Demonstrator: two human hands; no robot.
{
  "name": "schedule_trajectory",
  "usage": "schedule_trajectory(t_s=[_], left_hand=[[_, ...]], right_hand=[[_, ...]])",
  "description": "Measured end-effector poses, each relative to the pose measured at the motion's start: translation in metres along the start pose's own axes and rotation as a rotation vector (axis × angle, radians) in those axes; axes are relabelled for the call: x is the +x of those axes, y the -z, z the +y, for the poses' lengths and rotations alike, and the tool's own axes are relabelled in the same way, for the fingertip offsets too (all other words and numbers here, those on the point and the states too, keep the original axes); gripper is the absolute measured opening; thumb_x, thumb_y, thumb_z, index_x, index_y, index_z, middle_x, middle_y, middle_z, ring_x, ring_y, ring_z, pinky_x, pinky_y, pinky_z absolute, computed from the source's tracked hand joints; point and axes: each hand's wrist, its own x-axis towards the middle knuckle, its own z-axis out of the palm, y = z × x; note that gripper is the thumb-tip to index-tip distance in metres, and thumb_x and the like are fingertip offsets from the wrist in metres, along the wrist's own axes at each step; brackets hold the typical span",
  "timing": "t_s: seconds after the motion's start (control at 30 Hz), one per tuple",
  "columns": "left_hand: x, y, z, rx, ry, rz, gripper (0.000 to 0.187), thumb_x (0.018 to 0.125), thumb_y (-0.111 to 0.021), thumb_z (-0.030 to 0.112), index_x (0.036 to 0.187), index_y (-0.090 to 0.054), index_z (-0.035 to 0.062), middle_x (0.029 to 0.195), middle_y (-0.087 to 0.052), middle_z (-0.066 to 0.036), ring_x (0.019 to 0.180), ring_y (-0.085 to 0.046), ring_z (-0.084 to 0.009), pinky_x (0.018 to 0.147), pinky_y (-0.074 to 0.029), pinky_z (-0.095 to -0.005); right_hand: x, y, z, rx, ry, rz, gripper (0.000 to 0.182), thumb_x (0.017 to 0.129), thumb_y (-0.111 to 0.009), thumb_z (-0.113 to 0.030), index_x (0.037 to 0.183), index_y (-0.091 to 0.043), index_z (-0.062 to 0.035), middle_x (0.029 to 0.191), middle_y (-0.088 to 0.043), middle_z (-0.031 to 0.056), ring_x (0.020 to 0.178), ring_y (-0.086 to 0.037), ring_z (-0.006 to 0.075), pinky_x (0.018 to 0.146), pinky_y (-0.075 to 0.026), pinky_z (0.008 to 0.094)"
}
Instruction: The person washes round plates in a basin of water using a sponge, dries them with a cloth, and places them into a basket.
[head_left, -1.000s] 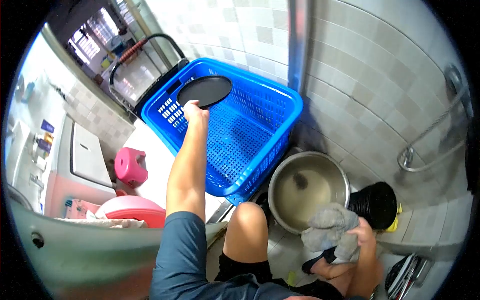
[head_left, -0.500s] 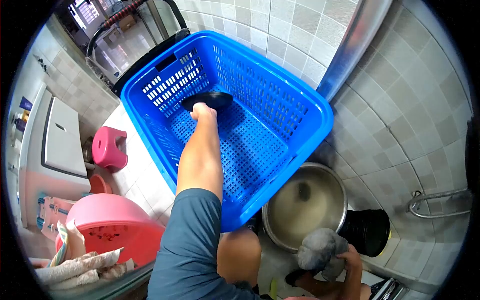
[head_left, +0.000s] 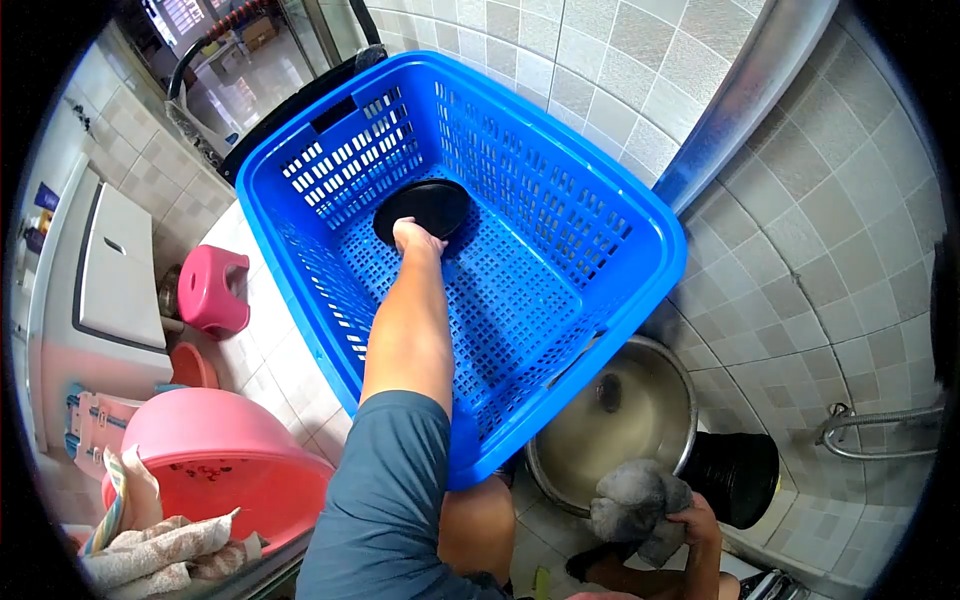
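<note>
My left hand (head_left: pixel 418 238) reaches down into a large blue plastic basket (head_left: pixel 520 270) and grips the near edge of a round black plate-like object (head_left: pixel 430 205). That object lies low in the basket's far-left part. At the lower right, my right hand (head_left: pixel 697 520) holds a bunched grey cloth (head_left: pixel 640 503). The cloth is beside the near rim of a metal basin (head_left: pixel 690 425) with cloudy liquid and a small dark thing in it.
A pink tub (head_left: pixel 215 425) with towels (head_left: pixel 175 545) at its edge stands lower left. Behind it are a pink stool (head_left: pixel 213 290) and a white cabinet (head_left: pixel 118 270). A black container (head_left: pixel 735 478) stands right of the basin, near a shower hose (head_left: pixel 870 415).
The black object has tilted, so more of its round face shows, and my left hand has moved slightly down with it. My right hand still holds the cloth.
</note>
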Motion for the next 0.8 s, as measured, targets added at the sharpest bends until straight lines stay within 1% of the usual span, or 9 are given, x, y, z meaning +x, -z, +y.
schedule_trajectory(t_s=[0.1,0.27,0.37,0.4,0.47,0.53,0.67,0.73,0.8], left_hand=[[0.005,0.009,-0.01,-0.009,-0.048,-0.204,0.071,0.077,-0.058,0.023,0.143,-0.042,0.0017,0.143,-0.05,-0.022,0.127,-0.051,-0.0469,0.112,-0.028,-0.0707],[0.011,0.003,-0.007,-0.045,-0.085,-0.224,0.067,0.079,-0.059,0.021,0.143,-0.044,0.0054,0.154,-0.037,-0.02,0.135,-0.043,-0.0455,0.112,-0.026,-0.0733],[0.016,-0.01,0.004,0.222,0.014,-0.201,0.063,0.08,-0.059,0.012,0.142,-0.047,0.0035,0.159,-0.033,-0.019,0.139,-0.036,-0.0499,0.106,-0.032,-0.076],[0.007,-0.024,0.011,0.356,-0.029,-0.092,0.05,0.081,-0.059,0.009,0.13,-0.055,0.0028,0.141,-0.048,-0.022,0.115,-0.057,-0.0469,0.097,-0.044,-0.0739],[-0.038,-0.043,0.027,0.445,-0.146,-0.124,0.029,0.081,-0.058,0.008,0.109,-0.062,0.0018,0.105,-0.059,-0.019,0.075,-0.062,-0.0338,0.08,-0.054,-0.066],[-0.116,-0.057,0.043,0.382,-0.352,-0.181,0.015,0.081,-0.057,0.007,0.094,-0.062,0.0026,0.077,-0.052,-0.01,0.052,-0.049,-0.0213,0.059,-0.056,-0.0504],[-0.248,-0.09,0.079,0.08,-0.748,-0.437,0.009,0.084,-0.058,0.007,0.092,-0.06,0.0027,0.074,-0.057,-0.007,0.056,-0.058,-0.0197,0.042,-0.047,-0.0319],[-0.321,-0.095,0.102,-0.083,-0.857,-0.765,0.015,0.084,-0.058,0.009,0.093,-0.06,-0.0025,0.081,-0.063,-0.015,0.072,-0.066,-0.0293,0.064,-0.056,-0.0444],[-0.422,-0.072,0.122,-0.161,-0.844,-1.197,0.032,0.091,-0.051,0.014,0.114,-0.058,-0.0074,0.101,-0.067,-0.022,0.099,-0.066,-0.0355,0.092,-0.051,-0.0572]], right_hand=[[-0.001,0.004,0.002,-0.046,-0.021,-0.04,0.053,0.064,-0.07,0.008,0.117,-0.068,0.0059,0.111,-0.073,0.0136,0.102,-0.07,0.0295,0.098,-0.052,0.042],[-0.015,0.002,0.002,-0.016,-0.014,-0.064,0.052,0.066,-0.069,0.008,0.118,-0.068,0.0062,0.112,-0.073,0.014,0.102,-0.069,0.0285,0.096,-0.053,0.0398],[-0.029,-0.005,-0.004,-0.044,0.016,0.014,0.052,0.066,-0.069,0.007,0.118,-0.067,0.0068,0.111,-0.072,0.0127,0.101,-0.069,0.0272,0.094,-0.053,0.038],[-0.03,0.002,0.001,-0.043,0.021,0.018,0.052,0.066,-0.069,0.007,0.118,-0.067,0.0068,0.111,-0.072,0.0127,0.101,-0.069,0.0272,0.094,-0.053,0.038],[-0.025,0.019,0.018,-0.167,0.096,0.103,0.053,0.067,-0.069,0.005,0.12,-0.066,0.0062,0.111,-0.071,0.0116,0.101,-0.068,0.0261,0.094,-0.052,0.037],[-0.021,0.031,0.028,-0.195,0.119,0.062,0.054,0.067,-0.069,0.005,0.121,-0.066,0.006,0.113,-0.071,0.0117,0.103,-0.068,0.0259,0.095,-0.052,0.0366],[-0.035,0.027,0.026,-0.19,0.18,-0.134,0.057,0.073,-0.073,-0.001,0.129,-0.062,0.0034,0.119,-0.069,0.0123,0.105,-0.066,0.0264,0.095,-0.051,0.0377],[-0.051,0.02,0.019,-0.215,0.161,-0.118,0.056,0.073,-0.07,0.002,0.128,-0.063,0.0044,0.117,-0.07,0.0129,0.104,-0.067,0.0269,0.096,-0.051,0.0377],[-0.065,0.01,0.019,-0.088,0.237,-0.15,0.056,0.072,-0.068,0.004,0.128,-0.063,0.0058,0.115,-0.071,0.0132,0.103,-0.068,0.0266,0.096,-0.051,0.0379]])
